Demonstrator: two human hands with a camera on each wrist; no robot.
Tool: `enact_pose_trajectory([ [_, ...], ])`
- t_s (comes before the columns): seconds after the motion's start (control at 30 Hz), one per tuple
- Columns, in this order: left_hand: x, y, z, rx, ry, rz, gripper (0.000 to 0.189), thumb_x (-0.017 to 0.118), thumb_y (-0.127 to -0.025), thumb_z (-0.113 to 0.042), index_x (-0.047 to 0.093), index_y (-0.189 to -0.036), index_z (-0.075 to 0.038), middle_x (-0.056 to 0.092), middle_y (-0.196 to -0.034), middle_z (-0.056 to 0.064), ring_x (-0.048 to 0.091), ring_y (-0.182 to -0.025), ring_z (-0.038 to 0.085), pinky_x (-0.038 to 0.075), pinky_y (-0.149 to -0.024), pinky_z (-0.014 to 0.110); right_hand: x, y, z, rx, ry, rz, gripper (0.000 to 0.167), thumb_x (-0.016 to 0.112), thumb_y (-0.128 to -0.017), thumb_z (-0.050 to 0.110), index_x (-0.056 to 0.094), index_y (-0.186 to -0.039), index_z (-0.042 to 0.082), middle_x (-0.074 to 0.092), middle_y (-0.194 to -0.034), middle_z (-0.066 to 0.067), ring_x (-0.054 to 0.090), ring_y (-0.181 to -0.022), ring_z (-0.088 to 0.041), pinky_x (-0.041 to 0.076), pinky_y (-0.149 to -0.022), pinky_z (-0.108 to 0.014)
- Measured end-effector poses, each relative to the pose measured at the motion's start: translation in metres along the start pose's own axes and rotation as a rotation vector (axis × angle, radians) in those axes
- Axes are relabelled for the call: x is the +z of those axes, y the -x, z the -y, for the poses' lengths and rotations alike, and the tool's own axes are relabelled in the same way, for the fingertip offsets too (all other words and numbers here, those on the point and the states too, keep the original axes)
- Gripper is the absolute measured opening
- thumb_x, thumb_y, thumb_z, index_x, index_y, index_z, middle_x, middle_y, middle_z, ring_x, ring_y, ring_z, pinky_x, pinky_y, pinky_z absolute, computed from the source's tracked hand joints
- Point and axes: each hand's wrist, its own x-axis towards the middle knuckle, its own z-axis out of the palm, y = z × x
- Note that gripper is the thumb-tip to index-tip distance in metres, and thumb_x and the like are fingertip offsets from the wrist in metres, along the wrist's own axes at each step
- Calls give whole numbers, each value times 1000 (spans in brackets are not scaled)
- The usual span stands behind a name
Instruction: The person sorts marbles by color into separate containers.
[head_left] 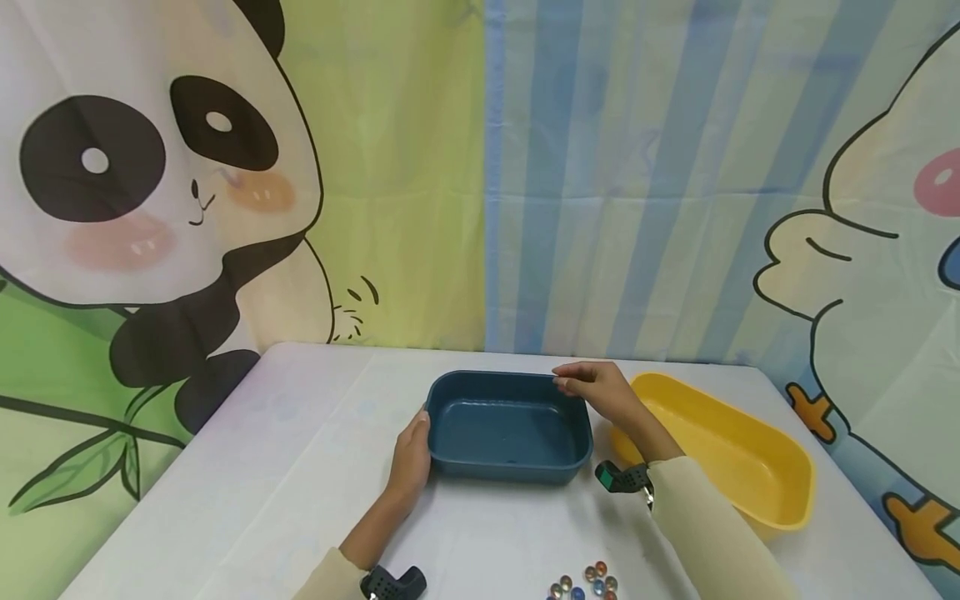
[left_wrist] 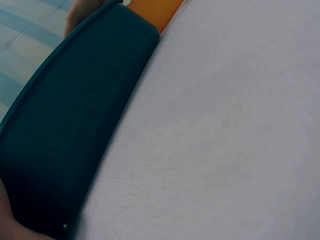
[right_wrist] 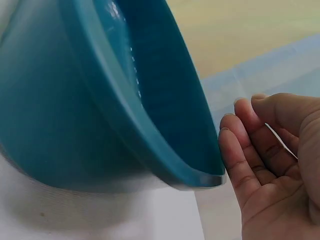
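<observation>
A dark teal, rounded-rectangular, plastic-looking basin (head_left: 510, 469) rests on the white-covered desk (head_left: 247, 492). The left hand (head_left: 411, 454) holds its left end, the grip partly closed against the wall. The right hand (head_left: 596, 390) has its fingertips at the far right rim; its grip is loosely bent and contains nothing. A yellow, elongated, plastic-looking basin (head_left: 738, 450) stands to the right; small, round, glossy, multicoloured marbles (head_left: 598, 587) lie in front.

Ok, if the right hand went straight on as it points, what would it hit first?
Most likely the blue bin's rim, by its far right corner; the fingertips look very near it, but contact is unclear.
</observation>
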Motion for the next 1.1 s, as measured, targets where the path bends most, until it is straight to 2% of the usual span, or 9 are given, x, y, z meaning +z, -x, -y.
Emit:
enact_pose_trajectory([
  [0.33,1,-1,1,-1,-3,-12,55,23,-108,-33,27,-151,1,27,-156,9,21,-144,24,19,-117,42,-1,23,18,-83,-53,17,25,63,-96,10,67,-119,2,67,-114,-17,64,-104,-31,53,-90,-29],
  [0.53,2,0,0,-29,-13,-10,56,23,-108,-36,26,-152,-1,27,-157,6,20,-144,21,19,-117,41,-2,44,25,-110,-64,62,27,65,-94,12,66,-118,0,69,-111,-13,64,-104,-31,53,-89,-26],
  [0.73,2,1,0,-22,-17,-10,57,23,-108,-36,26,-151,0,26,-157,8,20,-145,24,19,-117,43,-1,64,26,-159,-103,93,24,65,-94,11,67,-115,-1,67,-112,-18,64,-102,-31,54,-87,-25],
  [0.9,2,0,1,-22,-11,-5,57,23,-108,-36,26,-152,0,26,-157,8,20,-145,24,19,-117,42,2,78,25,-198,-95,115,21,66,-94,11,68,-113,2,69,-107,-11,66,-98,-28,56,-83,-26],
  [1.1,2,0,0,-18,0,-6,55,23,-108,-33,26,-151,1,26,-157,10,19,-145,25,18,-117,43,2,91,22,-285,-62,165,20,64,-95,12,68,-113,3,69,-105,-8,67,-97,-25,56,-83,-27],
])
